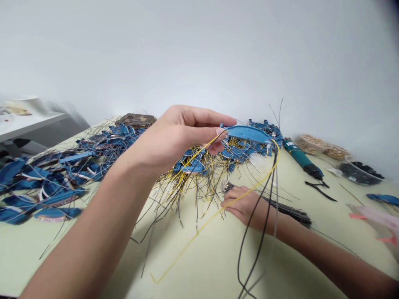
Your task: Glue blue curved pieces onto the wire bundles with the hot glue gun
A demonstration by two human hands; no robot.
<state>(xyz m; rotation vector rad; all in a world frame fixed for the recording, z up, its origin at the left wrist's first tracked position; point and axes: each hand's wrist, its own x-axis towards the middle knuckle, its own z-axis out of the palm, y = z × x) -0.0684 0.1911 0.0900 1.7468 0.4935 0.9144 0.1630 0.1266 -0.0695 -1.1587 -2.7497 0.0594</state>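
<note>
My left hand (183, 135) is raised above the table, its fingers pinched on one end of a blue plastic leaf-shaped piece (247, 133). A yellow wire (218, 214) and black wires (258, 232) hang from that piece down toward the table edge. Lower down, my right hand (245, 205) rests on the pale table (205, 257), fingers curled at the end of a bundle of thin black wires (293, 214) with small metal ends. Whether it grips the bundle is unclear.
A big pile of blue pieces with yellow and black wires (102, 158) covers the left and middle of the table. At the right lie a teal power tool (301, 158), a woven basket (321, 145), a tray of black parts (358, 172) and a plastic bag (377, 220).
</note>
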